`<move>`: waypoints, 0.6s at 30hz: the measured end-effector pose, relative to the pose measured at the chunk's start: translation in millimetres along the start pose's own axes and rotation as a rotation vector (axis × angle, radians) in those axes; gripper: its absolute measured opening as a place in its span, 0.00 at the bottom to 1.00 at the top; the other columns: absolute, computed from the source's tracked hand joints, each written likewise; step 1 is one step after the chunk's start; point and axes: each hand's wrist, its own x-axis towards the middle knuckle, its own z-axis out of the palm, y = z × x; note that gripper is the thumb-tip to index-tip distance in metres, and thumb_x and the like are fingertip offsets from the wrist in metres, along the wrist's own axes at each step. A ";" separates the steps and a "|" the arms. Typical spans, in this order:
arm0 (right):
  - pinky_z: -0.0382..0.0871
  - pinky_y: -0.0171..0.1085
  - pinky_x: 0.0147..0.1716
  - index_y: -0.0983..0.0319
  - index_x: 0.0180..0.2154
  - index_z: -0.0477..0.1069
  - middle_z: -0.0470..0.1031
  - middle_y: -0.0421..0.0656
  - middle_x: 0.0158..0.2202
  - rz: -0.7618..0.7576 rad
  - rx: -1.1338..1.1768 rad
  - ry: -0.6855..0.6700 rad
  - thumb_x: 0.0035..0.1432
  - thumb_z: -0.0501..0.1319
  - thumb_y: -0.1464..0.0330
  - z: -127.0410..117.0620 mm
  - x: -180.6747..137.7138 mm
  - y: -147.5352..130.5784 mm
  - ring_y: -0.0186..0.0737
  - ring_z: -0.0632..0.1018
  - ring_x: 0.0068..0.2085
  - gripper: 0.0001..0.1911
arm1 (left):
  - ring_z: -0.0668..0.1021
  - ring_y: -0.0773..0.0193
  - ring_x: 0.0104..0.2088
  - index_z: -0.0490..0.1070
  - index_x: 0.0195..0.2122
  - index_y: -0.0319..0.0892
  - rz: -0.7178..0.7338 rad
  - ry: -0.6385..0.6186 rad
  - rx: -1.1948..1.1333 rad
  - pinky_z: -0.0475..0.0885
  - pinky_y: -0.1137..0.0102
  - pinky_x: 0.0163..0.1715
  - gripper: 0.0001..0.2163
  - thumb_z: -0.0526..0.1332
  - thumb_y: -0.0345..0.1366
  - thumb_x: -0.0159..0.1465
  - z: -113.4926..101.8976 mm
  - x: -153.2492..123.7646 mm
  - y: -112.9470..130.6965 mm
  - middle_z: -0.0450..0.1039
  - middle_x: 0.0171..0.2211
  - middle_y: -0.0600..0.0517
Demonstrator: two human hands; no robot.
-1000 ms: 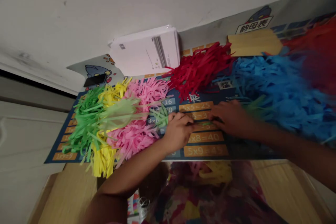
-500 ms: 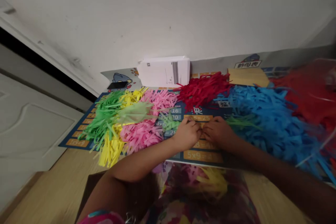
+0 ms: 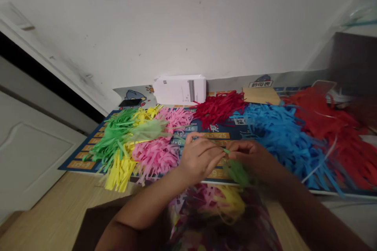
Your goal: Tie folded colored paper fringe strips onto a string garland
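Raised off the mat, left hand and right hand both pinch green paper strips in a clenched grip; twisting seems underway and calls for gentle tension.

A scuffed white wall fills the upper frame. At the left stands a pale panelled door, with a dark gap above it. Wooden floor shows lower left. A dark panel stands upper right. The light is dim.
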 end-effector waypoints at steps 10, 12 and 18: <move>0.62 0.32 0.21 0.60 0.24 0.74 0.69 0.37 0.21 0.035 0.310 0.343 0.40 0.76 0.56 32.4 -21.5 26.1 0.32 0.68 0.21 0.18 | 0.79 0.63 0.32 0.76 0.33 0.43 -0.335 0.170 -0.279 0.72 0.66 0.37 0.03 0.65 0.31 0.65 33.4 -17.5 24.7 0.81 0.30 0.51; 0.61 0.32 0.21 0.59 0.28 0.75 0.69 0.36 0.21 0.061 0.340 0.375 0.40 0.76 0.57 34.0 -19.3 25.3 0.32 0.67 0.21 0.18 | 0.79 0.63 0.31 0.76 0.33 0.43 -0.370 0.163 -0.309 0.72 0.66 0.35 0.03 0.65 0.31 0.65 34.0 -19.2 26.2 0.80 0.29 0.51; 0.65 0.32 0.25 0.59 0.22 0.75 0.70 0.38 0.24 -0.100 0.269 0.360 0.43 0.75 0.61 39.1 -15.4 30.7 0.33 0.70 0.26 0.13 | 0.79 0.62 0.33 0.77 0.36 0.44 -0.396 0.159 -0.411 0.74 0.64 0.37 0.01 0.66 0.33 0.64 33.9 -25.4 20.5 0.80 0.30 0.50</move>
